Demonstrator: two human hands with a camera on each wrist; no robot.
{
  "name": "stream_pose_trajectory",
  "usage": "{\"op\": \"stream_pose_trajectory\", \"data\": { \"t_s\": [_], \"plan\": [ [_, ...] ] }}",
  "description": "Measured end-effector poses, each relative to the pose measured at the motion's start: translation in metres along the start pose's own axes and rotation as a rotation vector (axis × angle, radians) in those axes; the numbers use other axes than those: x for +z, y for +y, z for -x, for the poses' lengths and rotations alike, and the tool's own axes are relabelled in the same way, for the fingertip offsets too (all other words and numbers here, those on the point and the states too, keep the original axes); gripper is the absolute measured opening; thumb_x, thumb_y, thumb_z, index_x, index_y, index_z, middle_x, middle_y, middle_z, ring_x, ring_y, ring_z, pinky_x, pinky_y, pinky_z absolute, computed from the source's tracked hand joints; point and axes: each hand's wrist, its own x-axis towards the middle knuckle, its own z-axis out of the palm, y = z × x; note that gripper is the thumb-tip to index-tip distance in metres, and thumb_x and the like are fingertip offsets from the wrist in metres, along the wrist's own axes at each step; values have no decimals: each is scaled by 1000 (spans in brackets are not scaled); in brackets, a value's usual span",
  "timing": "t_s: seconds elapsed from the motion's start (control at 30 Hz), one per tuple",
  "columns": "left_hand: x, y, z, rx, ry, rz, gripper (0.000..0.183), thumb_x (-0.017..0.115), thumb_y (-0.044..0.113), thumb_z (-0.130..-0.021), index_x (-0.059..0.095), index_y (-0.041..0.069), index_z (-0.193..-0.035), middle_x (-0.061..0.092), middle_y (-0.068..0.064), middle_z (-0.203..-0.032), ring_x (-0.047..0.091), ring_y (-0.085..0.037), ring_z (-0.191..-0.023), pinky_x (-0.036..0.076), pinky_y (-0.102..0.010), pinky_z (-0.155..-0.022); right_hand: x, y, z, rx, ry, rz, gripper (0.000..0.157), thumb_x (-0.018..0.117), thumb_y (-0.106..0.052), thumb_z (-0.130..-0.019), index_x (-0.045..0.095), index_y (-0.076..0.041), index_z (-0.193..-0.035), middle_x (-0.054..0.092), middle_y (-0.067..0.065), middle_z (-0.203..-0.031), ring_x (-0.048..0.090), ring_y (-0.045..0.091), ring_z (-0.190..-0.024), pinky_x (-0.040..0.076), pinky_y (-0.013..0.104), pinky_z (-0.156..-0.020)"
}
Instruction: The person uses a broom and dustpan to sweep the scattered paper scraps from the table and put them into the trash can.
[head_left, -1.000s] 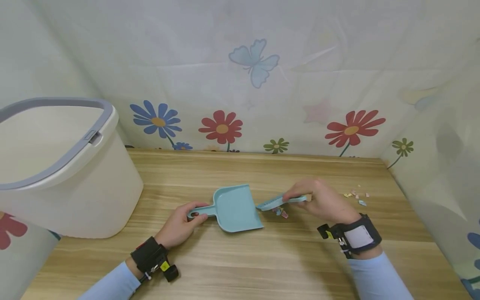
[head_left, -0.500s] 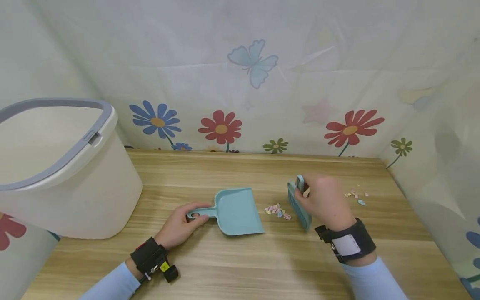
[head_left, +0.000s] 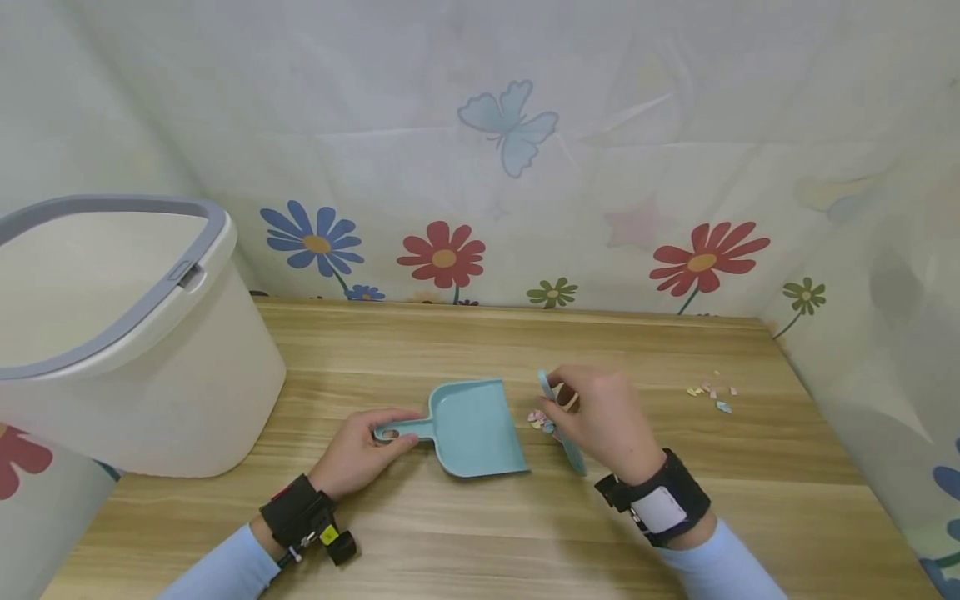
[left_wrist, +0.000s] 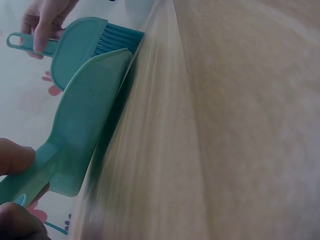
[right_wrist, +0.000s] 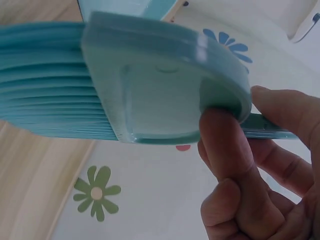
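Note:
My left hand [head_left: 358, 454] grips the handle of a light-blue dustpan [head_left: 478, 427], which lies on the wooden table with its straight edge toward the right. The right hand [head_left: 606, 421] pinches a matching hand brush [right_wrist: 160, 95] by the handle, fingers bent around it. In the left wrist view the brush [left_wrist: 80, 47] stands with its bristles down at the tabletop, beyond the dustpan [left_wrist: 90, 110]. A small heap of coloured paper scraps [head_left: 537, 419] sits between the dustpan's edge and the brush, partly hidden behind the brush.
A tall white bin [head_left: 187, 375] with a grey rim stands at the left. More paper scraps [head_left: 722, 407] are scattered at the right of the table [head_left: 420, 542]. A flower-printed curtain [head_left: 360, 150] hangs behind and on both sides.
The brush first lifted away rightward from the scraps, uncovering them, then came back left behind the heap. My left hand stays in place; the dustpan's pan has turned slightly toward me.

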Motion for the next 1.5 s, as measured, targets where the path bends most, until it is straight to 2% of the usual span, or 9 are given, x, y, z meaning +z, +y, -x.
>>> {"op": "stream_pose_trajectory", "data": {
  "t_s": [0.23, 0.47, 0.67, 0.8, 0.97, 1.13, 1.2, 1.37, 1.5],
  "plan": [
    [0, 0, 0, -1, -5, -11, 32, 78, 27, -94, 75, 20, -126, 76, -5, -118, 57, -9, -65, 43, -21, -55, 9, -10, 3, -3, -4, -45, 24, 90, -21, -83, 77, -9, -99, 74, 0, -76, 64, 4, -61, 52, 20, -57],
    [1, -2, -1, 18, -13, -4, 33, 78, 25, -94, 75, 15, -126, 76, -6, -120, 65, -10, -81, 48, -21, -61, 15, -15, 4, 3, 7, -128, 23, 89, -22, -84, 77, -10, -99, 74, 0, -74, 62, 4, -59, 50, 18, -56],
    [0, 0, 1, 9, -13, -2, 34, 78, 24, -94, 74, 14, -126, 76, -6, -121, 60, -9, -72, 44, -21, -57, 11, -13, 3, 71, -4, -338, 14, 83, -19, -90, 73, -14, -97, 72, -3, -77, 60, 3, -60, 51, 22, -55],
    [0, 0, 1, 10, -10, -11, 33, 79, 24, -94, 75, 16, -126, 75, -6, -122, 62, -10, -75, 45, -21, -58, 5, -9, 1, 86, 61, -468, 14, 82, -12, -90, 72, -13, -99, 73, -3, -78, 63, 7, -58, 53, 26, -51],
    [2, -2, 1, 14, -9, -11, 33, 79, 25, -93, 75, 17, -125, 75, -5, -121, 62, -10, -76, 45, -21, -58, -2, -4, 0, 90, 119, -430, 15, 84, -11, -88, 73, -11, -99, 72, -3, -76, 63, 8, -55, 51, 25, -48],
    [3, -4, 1, -1, -19, 38, 34, 76, 24, -96, 73, 15, -129, 72, -5, -91, 50, -5, -56, 40, -19, -51, -4, -2, -1, 134, 100, -373, 15, 83, -17, -89, 73, -13, -100, 72, -3, -75, 61, 5, -54, 51, 25, -48],
    [3, -5, 0, 1, -29, 69, 34, 73, 23, -98, 71, 14, -131, 68, -6, -86, 45, -4, -54, 38, -18, -50, -3, -1, -2, 151, 100, -347, 14, 83, -19, -90, 73, -12, -98, 72, -2, -73, 61, 4, -54, 51, 24, -47],
    [3, -6, 0, 45, -55, 137, 35, 68, 22, -102, 68, 8, -133, 70, -14, -105, 47, -4, -62, 40, -18, -55, 3, 5, -3, 211, 121, -311, 14, 82, -21, -92, 73, -11, -94, 73, 2, -71, 65, 11, -52, 47, 20, -45],
    [3, -7, 1, 90, -84, 161, 34, 68, 19, -102, 68, 7, -134, 70, -15, -103, 46, -3, -63, 39, -18, -55, 4, 8, -4, 240, 139, -313, 14, 82, -22, -91, 73, -11, -94, 74, 4, -71, 68, 15, -52, 45, 20, -43]
  ]
}}
